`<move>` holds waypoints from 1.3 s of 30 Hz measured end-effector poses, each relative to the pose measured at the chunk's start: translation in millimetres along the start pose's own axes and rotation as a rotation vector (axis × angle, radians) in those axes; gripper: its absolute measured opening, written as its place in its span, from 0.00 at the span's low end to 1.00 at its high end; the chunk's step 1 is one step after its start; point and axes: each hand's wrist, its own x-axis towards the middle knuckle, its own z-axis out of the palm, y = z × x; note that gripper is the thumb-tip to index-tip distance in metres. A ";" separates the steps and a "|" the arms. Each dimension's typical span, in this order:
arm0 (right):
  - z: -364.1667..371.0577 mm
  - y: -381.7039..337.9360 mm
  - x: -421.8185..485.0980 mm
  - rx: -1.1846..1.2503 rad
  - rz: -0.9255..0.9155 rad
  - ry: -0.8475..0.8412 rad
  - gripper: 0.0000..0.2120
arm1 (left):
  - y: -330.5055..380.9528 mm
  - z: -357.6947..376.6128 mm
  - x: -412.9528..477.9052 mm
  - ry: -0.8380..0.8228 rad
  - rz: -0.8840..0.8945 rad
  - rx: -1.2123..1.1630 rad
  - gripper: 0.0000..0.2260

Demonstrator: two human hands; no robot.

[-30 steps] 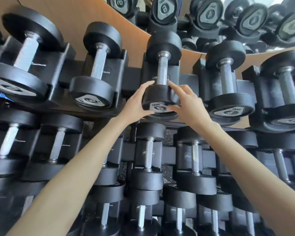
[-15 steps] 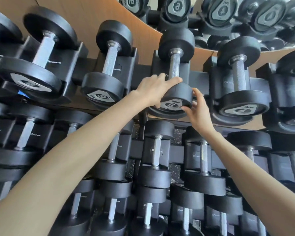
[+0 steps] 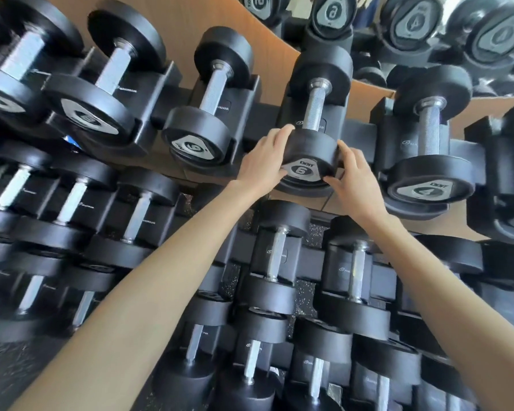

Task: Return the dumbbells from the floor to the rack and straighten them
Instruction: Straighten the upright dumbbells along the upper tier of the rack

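A black dumbbell [image 3: 312, 146] with a steel handle and a grey "6" plate lies in a cradle on the top tier of the black rack [image 3: 359, 134]. My left hand [image 3: 264, 161] grips the left side of its near head, fingers curled over the top. My right hand [image 3: 353, 170] grips the right side of the same head, thumb on the lower front edge. The "6" on the plate reads upright. The dumbbell's far head sits against the wooden wall.
Neighbouring top-tier cradles hold another "6" dumbbell [image 3: 196, 134] on the left and a "4" dumbbell [image 3: 431, 170] on the right. Lower tiers hold several more dumbbells [image 3: 275, 262]. A mirror [image 3: 413, 25] above the wooden panel reflects the rack. Speckled floor shows between tiers.
My left hand has come down from the top of the near head to its left side, and my right hand has moved up onto its right side. The plate has turned so the "6" reads upright.
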 end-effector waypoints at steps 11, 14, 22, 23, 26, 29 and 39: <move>-14.6 -30.5 -52.4 -0.177 -0.224 0.059 0.29 | -38.8 -35.6 -86.7 0.118 0.016 0.371 0.29; -2.5 -47.8 -66.3 -0.172 -0.223 0.058 0.29 | -56.5 -45.7 -111.1 0.107 -0.034 0.402 0.29; 31.7 -99.8 -78.3 -0.204 -0.285 -0.056 0.30 | -115.4 -64.5 -141.5 0.028 -0.118 0.438 0.32; 35.1 -106.7 -75.3 -0.209 -0.289 -0.056 0.30 | -124.3 -66.7 -140.2 0.029 -0.117 0.433 0.33; 47.4 -129.1 -60.5 -0.239 -0.326 -0.054 0.31 | -152.9 -74.2 -130.6 0.044 -0.101 0.397 0.34; 60.3 -159.1 -38.8 -0.262 -0.320 -0.035 0.31 | -179.4 -82.0 -111.8 0.062 -0.047 0.348 0.36; 95.2 -248.9 56.0 -0.371 -0.057 -0.014 0.30 | -238.1 -80.7 -61.5 -0.074 0.200 0.149 0.39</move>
